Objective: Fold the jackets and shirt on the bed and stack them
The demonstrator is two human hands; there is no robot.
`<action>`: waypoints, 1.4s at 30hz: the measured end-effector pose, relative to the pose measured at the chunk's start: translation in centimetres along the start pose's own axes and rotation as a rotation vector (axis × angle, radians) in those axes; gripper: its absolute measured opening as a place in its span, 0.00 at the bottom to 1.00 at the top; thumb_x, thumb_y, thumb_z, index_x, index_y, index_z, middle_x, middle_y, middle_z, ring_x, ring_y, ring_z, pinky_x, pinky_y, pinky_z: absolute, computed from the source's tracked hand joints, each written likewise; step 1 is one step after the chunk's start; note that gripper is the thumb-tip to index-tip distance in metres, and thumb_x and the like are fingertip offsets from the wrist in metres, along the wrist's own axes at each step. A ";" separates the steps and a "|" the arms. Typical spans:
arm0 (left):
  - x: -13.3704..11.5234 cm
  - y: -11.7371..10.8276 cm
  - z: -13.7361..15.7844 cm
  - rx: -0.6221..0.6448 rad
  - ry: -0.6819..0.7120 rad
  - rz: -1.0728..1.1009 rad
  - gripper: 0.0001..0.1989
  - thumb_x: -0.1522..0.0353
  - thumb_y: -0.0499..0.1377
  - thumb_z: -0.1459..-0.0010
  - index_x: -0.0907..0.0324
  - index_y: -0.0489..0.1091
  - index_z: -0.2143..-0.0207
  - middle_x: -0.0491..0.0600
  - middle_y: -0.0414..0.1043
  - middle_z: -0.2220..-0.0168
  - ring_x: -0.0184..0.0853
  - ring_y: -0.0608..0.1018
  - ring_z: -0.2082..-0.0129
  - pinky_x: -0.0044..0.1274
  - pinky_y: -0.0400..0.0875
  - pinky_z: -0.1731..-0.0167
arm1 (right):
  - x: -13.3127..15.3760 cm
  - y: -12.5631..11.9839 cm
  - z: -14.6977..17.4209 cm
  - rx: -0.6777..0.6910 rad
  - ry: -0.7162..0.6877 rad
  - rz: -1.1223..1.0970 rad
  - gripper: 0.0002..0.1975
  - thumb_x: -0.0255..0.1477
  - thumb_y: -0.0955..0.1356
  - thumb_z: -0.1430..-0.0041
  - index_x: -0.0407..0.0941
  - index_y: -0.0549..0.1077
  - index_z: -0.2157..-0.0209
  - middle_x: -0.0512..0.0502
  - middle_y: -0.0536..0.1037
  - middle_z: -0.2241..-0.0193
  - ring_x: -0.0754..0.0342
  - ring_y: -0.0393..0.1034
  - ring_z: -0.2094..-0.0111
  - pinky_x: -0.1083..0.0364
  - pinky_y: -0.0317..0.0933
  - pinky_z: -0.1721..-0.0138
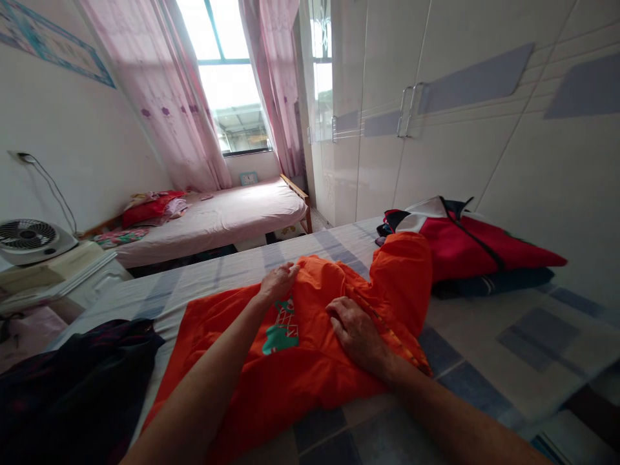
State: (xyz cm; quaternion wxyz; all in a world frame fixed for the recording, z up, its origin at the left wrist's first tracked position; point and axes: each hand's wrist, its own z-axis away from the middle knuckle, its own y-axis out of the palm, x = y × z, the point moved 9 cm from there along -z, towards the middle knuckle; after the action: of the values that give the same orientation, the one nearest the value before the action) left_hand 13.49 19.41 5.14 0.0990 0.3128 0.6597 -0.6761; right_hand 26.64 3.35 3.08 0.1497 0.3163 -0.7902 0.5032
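An orange jacket (314, 368) with a green and white print lies spread on the bed in front of me. Its hood or a bunched sleeve (404, 265) puffs up at the right. My left hand (279, 281) is at the jacket's far edge, fingers close together and closed on the cloth. Resting on the middle of the jacket, my right hand (358, 329) has its fingers loosely bent and a little apart. The palm side of both hands is hidden.
Folded clothes with a red and white jacket (460, 242) on top sit to the right. A dark garment (77, 387) lies at the left. Beyond are a fan (29, 236) on a cabinet, a second bed (242, 210) under the window, and a white wardrobe (378, 64).
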 end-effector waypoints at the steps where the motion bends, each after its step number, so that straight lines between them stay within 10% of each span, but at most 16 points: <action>1: 0.0 0.6 -0.9 0.004 -0.022 0.056 0.18 0.62 0.56 0.40 0.60 0.66 0.50 0.53 0.68 0.50 0.38 0.74 0.55 0.36 0.72 0.57 | -0.1 0.0 0.0 -0.003 0.002 -0.001 0.09 0.21 0.61 0.40 0.43 0.70 0.60 0.44 0.73 0.60 0.52 0.65 0.56 0.52 0.59 0.49; 11: 1.1 2.7 -3.4 -0.005 -0.193 0.713 0.19 0.63 0.56 0.40 0.60 0.65 0.48 0.53 0.68 0.50 0.38 0.74 0.55 0.36 0.72 0.57 | 0.1 0.1 0.1 -0.013 0.001 0.025 0.10 0.21 0.62 0.41 0.44 0.70 0.59 0.44 0.72 0.59 0.51 0.65 0.56 0.51 0.60 0.50; 21: -2.0 -7.0 5.8 0.172 0.136 1.164 0.13 0.76 0.64 0.64 0.62 0.75 0.70 0.48 0.76 0.71 0.32 0.76 0.71 0.22 0.69 0.67 | 2.0 -0.1 0.9 0.059 -0.148 0.122 0.12 0.20 0.61 0.41 0.42 0.73 0.60 0.41 0.74 0.60 0.49 0.66 0.56 0.49 0.62 0.51; 31: 6.4 -9.0 17.3 0.101 0.073 0.543 0.10 0.62 0.62 0.50 0.59 0.77 0.71 0.53 0.76 0.60 0.41 0.76 0.58 0.28 0.69 0.56 | 3.6 -2.9 4.7 0.222 -0.168 0.051 0.11 0.25 0.60 0.37 0.46 0.73 0.61 0.46 0.76 0.60 0.54 0.71 0.59 0.55 0.64 0.55; 37: 3.6 -9.1 23.4 -0.213 0.184 -0.040 0.18 0.57 0.57 0.45 0.54 0.72 0.54 0.53 0.73 0.52 0.42 0.76 0.55 0.31 0.72 0.57 | 2.6 -8.0 5.5 -0.166 -0.132 0.291 0.12 0.28 0.62 0.40 0.44 0.70 0.55 0.40 0.74 0.57 0.47 0.68 0.53 0.48 0.60 0.51; 42: 0.7 -5.5 26.1 -0.318 0.389 -0.433 0.29 0.62 0.60 0.47 0.53 0.62 0.42 0.57 0.64 0.42 0.48 0.70 0.46 0.39 0.69 0.52 | 1.0 -6.1 4.3 -0.079 -0.148 0.389 0.19 0.28 0.63 0.43 0.44 0.66 0.48 0.39 0.70 0.48 0.44 0.59 0.43 0.44 0.54 0.46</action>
State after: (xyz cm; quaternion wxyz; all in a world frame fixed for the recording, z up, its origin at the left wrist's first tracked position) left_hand 2.29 -4.74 7.62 -0.1274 0.2693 0.8146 -0.4976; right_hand 30.19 -2.59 6.04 0.0036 0.1875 -0.8644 0.4666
